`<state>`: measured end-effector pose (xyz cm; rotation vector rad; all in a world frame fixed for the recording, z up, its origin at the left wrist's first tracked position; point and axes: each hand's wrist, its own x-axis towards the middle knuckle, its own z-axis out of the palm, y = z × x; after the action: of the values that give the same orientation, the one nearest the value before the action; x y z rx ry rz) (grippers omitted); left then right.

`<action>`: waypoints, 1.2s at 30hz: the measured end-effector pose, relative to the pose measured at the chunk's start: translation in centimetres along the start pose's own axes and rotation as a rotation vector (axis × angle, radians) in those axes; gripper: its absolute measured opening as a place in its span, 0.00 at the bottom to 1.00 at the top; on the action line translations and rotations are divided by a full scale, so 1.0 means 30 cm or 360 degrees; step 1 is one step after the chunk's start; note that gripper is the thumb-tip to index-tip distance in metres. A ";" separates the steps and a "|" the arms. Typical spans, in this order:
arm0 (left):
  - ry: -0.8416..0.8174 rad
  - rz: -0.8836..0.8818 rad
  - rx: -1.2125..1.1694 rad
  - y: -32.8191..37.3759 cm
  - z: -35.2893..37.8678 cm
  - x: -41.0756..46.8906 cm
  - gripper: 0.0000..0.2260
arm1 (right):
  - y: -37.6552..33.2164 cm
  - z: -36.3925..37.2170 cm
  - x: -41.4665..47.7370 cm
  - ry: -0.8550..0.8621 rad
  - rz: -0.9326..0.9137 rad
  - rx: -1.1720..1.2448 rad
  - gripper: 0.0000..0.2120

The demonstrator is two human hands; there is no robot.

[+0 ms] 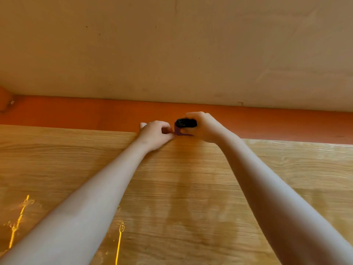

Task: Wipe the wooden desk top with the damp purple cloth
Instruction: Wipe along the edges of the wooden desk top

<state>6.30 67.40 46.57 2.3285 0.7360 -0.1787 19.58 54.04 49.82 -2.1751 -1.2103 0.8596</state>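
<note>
- Both hands meet at the far edge of the table [172, 178], arms stretched out across the wood grain.
- The right hand [205, 127] curls its fingers over a black cylinder [186, 123], its thumb lying on the purple cloth [178, 131] just beneath.
- The left hand [155, 133], fingers curled, appears to pinch the cloth's left edge between thumb and fingertip.
- The cloth sits small and bunched between the two hands, at the table's back edge.
- An orange band [76, 113] runs behind the table below a beige wall [172, 44]; yellow streaks [18, 222] mark the near-left tabletop.
</note>
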 end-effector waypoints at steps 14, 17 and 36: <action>0.0057 -0.0063 -0.0046 0.018 0.004 -0.012 0.10 | 0.224 -0.165 -0.186 0.0197 0.0271 0.0108 0.11; 0.0038 -0.0010 -0.0106 0.019 0.003 -0.015 0.10 | 0.139 -0.097 -0.142 0.0212 0.0209 0.0034 0.10; 0.0185 0.0137 0.0078 -0.685 -0.432 -0.186 0.10 | -0.422 0.342 0.186 0.0248 0.0221 -0.0103 0.12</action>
<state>-10.60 85.74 46.48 2.4283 0.6926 -0.0231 7.37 66.19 49.98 -2.3527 -1.0353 0.6988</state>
